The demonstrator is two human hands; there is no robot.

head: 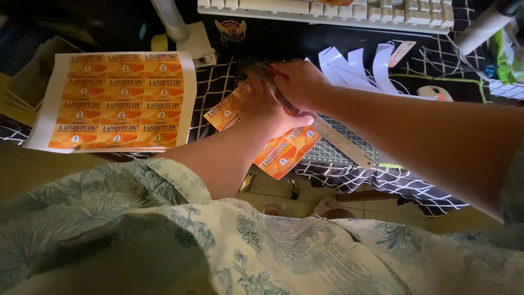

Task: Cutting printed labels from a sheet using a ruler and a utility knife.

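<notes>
Patterned garment fabric (262,251) fills the foreground, worn by the person at work. Beyond it, both forearms reach over a desk covered by a dark mat with white grid lines (218,82).

Left hand (265,104): fingers spread and pressed flat, bearing down on a metal ruler (341,143) that lies diagonally across an orange printed sheet (284,150). That sheet sits at mid-desk, partly under the hand, one corner overhanging the desk edge.

Right hand (300,82): closed about a slim tool with a red tip (275,71) (most likely a craft knife; the blade is hidden), held at the far end of the ruler.

Judgement: the step in hand appears to be cutting along the ruler's edge, with the stroke near its start. The next move calls for steady downward pressure on the ruler, fingertips kept off the cutting line, and an even draw towards the body.

Also noted: a larger uncut orange sheet (117,101) to the left, white paper offcuts (355,68) behind, a white keyboard (327,8) at the far edge.
</notes>
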